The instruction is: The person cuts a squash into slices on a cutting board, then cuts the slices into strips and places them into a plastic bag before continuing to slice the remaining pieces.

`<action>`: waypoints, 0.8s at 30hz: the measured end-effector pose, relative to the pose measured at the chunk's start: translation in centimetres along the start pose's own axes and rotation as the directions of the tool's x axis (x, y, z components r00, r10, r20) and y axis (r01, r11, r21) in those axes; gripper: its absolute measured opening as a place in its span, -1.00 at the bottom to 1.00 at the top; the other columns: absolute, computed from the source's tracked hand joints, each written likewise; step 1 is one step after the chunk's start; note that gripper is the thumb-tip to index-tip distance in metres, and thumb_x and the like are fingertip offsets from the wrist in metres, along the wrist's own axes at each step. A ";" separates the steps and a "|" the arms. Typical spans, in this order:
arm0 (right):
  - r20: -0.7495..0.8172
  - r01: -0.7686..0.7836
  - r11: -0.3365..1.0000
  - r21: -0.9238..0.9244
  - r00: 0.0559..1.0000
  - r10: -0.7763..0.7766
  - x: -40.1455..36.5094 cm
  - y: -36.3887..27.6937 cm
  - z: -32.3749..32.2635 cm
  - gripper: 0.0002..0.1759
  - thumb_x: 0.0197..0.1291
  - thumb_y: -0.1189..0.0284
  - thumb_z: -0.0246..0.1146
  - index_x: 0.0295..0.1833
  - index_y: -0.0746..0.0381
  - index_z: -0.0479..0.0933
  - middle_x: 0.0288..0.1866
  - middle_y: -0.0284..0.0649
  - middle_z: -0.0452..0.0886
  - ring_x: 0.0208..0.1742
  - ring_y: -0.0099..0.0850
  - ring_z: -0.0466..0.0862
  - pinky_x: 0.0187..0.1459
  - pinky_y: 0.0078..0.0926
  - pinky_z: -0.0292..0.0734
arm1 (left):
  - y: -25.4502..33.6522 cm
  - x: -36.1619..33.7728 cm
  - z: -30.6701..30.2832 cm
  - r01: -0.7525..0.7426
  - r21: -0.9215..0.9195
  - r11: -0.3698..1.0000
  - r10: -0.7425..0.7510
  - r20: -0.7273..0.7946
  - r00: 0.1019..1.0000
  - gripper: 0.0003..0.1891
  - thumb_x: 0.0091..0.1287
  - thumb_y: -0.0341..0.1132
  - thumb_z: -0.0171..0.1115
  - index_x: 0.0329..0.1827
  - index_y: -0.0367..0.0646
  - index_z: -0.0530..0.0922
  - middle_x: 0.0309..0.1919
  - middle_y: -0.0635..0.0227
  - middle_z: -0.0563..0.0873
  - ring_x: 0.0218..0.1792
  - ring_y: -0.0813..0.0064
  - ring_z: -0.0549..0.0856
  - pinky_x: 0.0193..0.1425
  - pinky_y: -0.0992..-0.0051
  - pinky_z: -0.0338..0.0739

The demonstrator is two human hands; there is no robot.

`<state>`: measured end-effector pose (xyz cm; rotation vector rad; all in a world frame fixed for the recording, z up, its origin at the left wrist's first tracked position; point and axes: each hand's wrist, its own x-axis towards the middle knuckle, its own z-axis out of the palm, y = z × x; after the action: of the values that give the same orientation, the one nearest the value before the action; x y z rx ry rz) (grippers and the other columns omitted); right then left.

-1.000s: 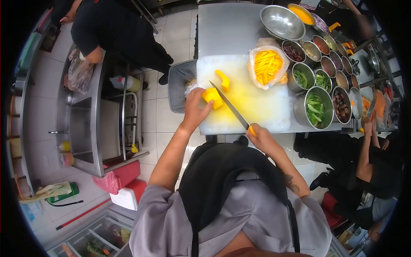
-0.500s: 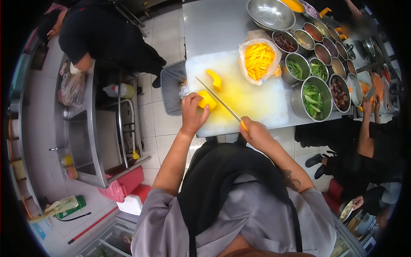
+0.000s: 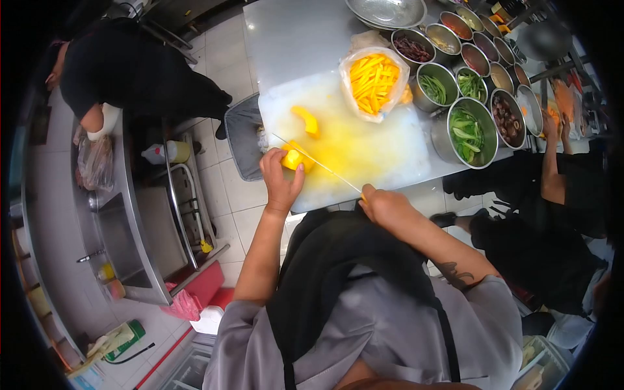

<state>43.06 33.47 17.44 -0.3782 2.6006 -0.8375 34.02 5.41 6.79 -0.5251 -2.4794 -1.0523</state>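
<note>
Knife point(image 3: 322, 166) has shifted across yellow chunk point(image 3: 296, 160), blade now edge-on. Chunk: bright, blocky, smooth-faced, near left edge of cutting board point(image 3: 390, 153). Left fingers point(image 3: 299, 175) grip chunk; right fingers point(image 3: 369, 192) grip knife.

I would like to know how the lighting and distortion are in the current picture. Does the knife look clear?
Head view: fisheye distortion, with black rounded corners; head view: bright reflections in the steel bowl at the top edge; head view: cutting board brightly lit, and the knife a thin but readable line.
</note>
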 end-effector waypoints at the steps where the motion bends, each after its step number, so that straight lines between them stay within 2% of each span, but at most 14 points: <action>1: 0.021 -0.009 1.000 0.007 1.000 0.008 0.1 -0.2 -0.3 -0.76 0.52 0.36 0.20 -0.06 0.34 0.41 -0.37 0.14 0.69 -0.27 0.19 0.73 -0.22 0.15 0.61 | -0.1 0.0 0.0 0.007 0.001 1.000 -0.007 0.008 1.000 -0.45 0.20 -0.43 0.49 0.25 -0.28 0.47 0.20 -0.05 0.56 0.25 -0.10 0.50 0.42 0.03 0.37; 7: 0.045 0.012 0.999 0.051 0.999 -0.014 1.8 -0.7 -0.8 -0.76 0.51 0.38 0.21 -0.06 0.36 0.41 -0.38 0.14 0.69 -0.27 0.21 0.73 -0.20 0.16 0.60 | 0.0 0.0 0.0 0.012 -0.013 1.000 -0.012 0.014 1.000 -0.46 0.25 -0.45 0.47 0.28 -0.27 0.47 0.22 -0.04 0.57 0.26 -0.07 0.51 0.44 0.05 0.35; 10: 0.013 0.056 0.994 0.095 0.998 -0.058 5.4 -0.7 0.6 -0.75 0.51 0.37 0.22 -0.05 0.37 0.43 -0.38 0.15 0.70 -0.26 0.19 0.74 -0.19 0.14 0.61 | -0.3 -0.1 0.1 0.025 -0.034 0.999 -0.024 0.029 0.999 -0.46 0.26 -0.43 0.45 0.29 -0.26 0.46 0.23 -0.03 0.56 0.27 -0.07 0.50 0.45 0.04 0.33; 13: 0.022 0.018 0.994 0.105 1.000 -0.021 8.5 -0.8 2.4 -0.74 0.51 0.36 0.22 -0.04 0.38 0.44 -0.38 0.16 0.70 -0.27 0.17 0.75 -0.17 0.11 0.62 | -0.7 -0.1 0.2 0.037 -0.046 0.998 -0.035 0.039 0.999 -0.42 0.22 -0.42 0.46 0.30 -0.27 0.44 0.23 -0.05 0.54 0.27 -0.10 0.48 0.45 0.01 0.32; 16: -0.010 0.022 0.996 0.084 1.000 -0.022 8.4 -1.1 2.6 -0.76 0.51 0.38 0.22 -0.02 0.38 0.45 -0.34 0.15 0.73 -0.26 0.16 0.77 -0.16 0.09 0.65 | -0.8 -0.1 0.1 0.009 -0.048 0.999 -0.007 0.048 0.999 -0.42 0.22 -0.42 0.46 0.30 -0.27 0.43 0.23 -0.05 0.54 0.27 -0.10 0.48 0.46 0.01 0.31; 19: 0.031 0.016 0.995 0.096 0.999 -0.019 8.4 -2.6 0.4 -0.74 0.51 0.36 0.22 0.00 0.38 0.45 -0.31 0.18 0.72 -0.23 0.21 0.75 -0.14 0.12 0.63 | -0.6 -0.2 0.1 0.020 -0.045 0.999 -0.018 0.042 0.999 -0.42 0.22 -0.42 0.46 0.29 -0.26 0.43 0.23 -0.04 0.54 0.27 -0.09 0.48 0.45 0.01 0.31; 22: 0.110 0.018 1.000 0.004 0.994 -0.018 8.6 -3.3 -0.8 -0.74 0.51 0.36 0.22 0.02 0.38 0.46 -0.27 0.18 0.74 -0.20 0.20 0.76 -0.11 0.11 0.64 | -0.5 -0.1 0.0 0.015 -0.026 1.000 -0.014 0.042 0.999 -0.41 0.22 -0.41 0.48 0.30 -0.26 0.43 0.23 -0.04 0.53 0.28 -0.09 0.48 0.45 0.00 0.31; 24: 0.060 -0.013 1.000 0.018 0.998 0.012 9.5 -3.0 0.3 -0.74 0.50 0.36 0.23 0.02 0.37 0.47 -0.27 0.18 0.73 -0.20 0.20 0.76 -0.10 0.11 0.65 | -0.3 0.3 0.1 0.018 -0.039 0.999 -0.018 0.017 1.000 -0.43 0.25 -0.41 0.47 0.30 -0.26 0.44 0.23 -0.04 0.55 0.28 -0.08 0.49 0.45 0.03 0.32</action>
<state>35.08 27.52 16.43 -0.3754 2.5361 -0.8328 33.64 5.31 6.69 -0.5259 -2.4868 -1.1093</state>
